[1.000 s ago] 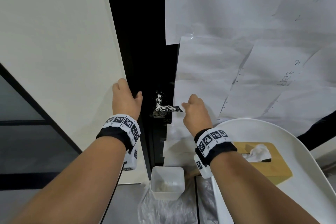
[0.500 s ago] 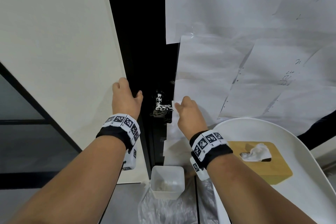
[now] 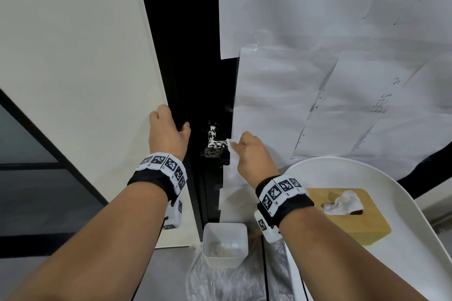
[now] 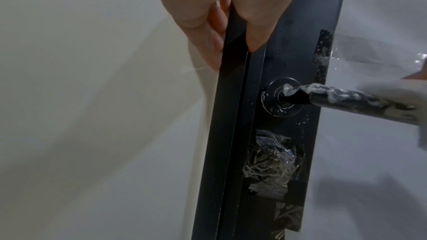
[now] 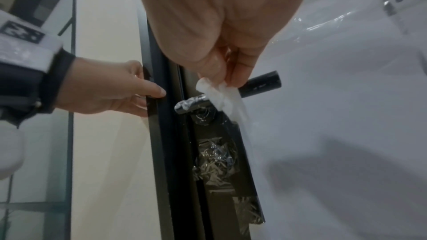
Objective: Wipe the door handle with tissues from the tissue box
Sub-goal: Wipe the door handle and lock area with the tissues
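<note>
A black lever door handle, smeared with white foam near its base, sticks out of the dark door edge. My right hand pinches a white tissue and presses it onto the middle of the handle. The part of the lever to the right of the tissue looks black and bare in the right wrist view. My left hand grips the black door frame just left of the handle. A wooden tissue box with a tissue sticking up sits at lower right.
The tissue box stands on a white round table. A white plastic bin with crumpled tissue inside sits on the floor below the handle, on clear plastic sheeting. White papers cover the door. Crumpled clear tape is stuck below the handle.
My right hand has slid left along the handle with the tissue, covering more of the lever. The left hand has stayed on the door frame.
</note>
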`<state>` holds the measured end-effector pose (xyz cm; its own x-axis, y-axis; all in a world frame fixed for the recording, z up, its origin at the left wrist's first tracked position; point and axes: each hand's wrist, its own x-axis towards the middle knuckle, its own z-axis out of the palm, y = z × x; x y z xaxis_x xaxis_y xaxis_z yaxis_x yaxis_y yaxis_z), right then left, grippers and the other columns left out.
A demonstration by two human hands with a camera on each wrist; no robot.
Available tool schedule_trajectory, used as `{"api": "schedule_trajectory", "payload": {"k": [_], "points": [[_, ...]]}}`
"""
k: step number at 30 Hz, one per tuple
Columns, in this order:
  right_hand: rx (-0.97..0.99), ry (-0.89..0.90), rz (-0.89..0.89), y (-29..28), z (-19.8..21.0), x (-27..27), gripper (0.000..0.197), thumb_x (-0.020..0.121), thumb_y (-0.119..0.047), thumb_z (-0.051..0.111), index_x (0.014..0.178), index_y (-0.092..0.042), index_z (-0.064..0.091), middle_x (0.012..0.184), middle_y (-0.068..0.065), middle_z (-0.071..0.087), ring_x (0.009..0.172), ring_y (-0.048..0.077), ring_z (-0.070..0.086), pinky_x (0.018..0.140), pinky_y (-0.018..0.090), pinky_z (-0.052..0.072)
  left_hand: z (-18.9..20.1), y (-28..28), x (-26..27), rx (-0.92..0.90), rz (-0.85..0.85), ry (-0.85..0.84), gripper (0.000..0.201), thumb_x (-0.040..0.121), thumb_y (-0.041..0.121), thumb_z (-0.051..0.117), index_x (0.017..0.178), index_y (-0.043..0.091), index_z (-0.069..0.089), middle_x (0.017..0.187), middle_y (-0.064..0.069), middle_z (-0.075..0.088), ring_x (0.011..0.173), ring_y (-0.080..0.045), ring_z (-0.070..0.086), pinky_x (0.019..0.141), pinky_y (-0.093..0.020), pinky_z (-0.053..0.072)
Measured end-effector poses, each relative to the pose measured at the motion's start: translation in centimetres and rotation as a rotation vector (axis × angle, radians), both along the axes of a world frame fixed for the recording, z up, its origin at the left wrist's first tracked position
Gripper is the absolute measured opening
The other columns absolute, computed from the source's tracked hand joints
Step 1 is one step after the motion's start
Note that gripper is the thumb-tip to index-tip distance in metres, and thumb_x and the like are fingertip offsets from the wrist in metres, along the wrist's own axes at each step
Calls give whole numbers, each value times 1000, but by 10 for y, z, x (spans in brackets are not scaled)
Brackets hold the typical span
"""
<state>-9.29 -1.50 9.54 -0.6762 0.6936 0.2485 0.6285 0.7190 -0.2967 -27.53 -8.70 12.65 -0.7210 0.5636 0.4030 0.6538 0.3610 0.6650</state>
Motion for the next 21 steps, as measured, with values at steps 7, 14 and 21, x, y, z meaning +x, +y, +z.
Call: {"api": "schedule_trajectory", "payload": {"k": [7,14,21], "points": [[-13,188,-296,21,5,23,19,74,15,44,78,6,60,87,18,47,70,27,45,61,28,34,0,0,-1,2,2,0,34,83,20,67,99,7,40,99,-13,45,70,-26,45,58,-34,39],[-293,232,-390,20,-8,18,31,87,4,43,113,-1,60,107,21,51,76,29,50,69,26,37,0,-1,0,-9,14,-19,33,84,21,66,99,8,40,99,-11,44,70,-26,46,58,-34,39],[-445,298,-494,15,-8,16,23,93,-8,42,100,3,61,94,19,63,90,35,57,67,26,32,0,-1,0,-11,6,-18,32,85,20,66,98,7,40,98,-11,44,69,-26,46,59,-34,40]]}}
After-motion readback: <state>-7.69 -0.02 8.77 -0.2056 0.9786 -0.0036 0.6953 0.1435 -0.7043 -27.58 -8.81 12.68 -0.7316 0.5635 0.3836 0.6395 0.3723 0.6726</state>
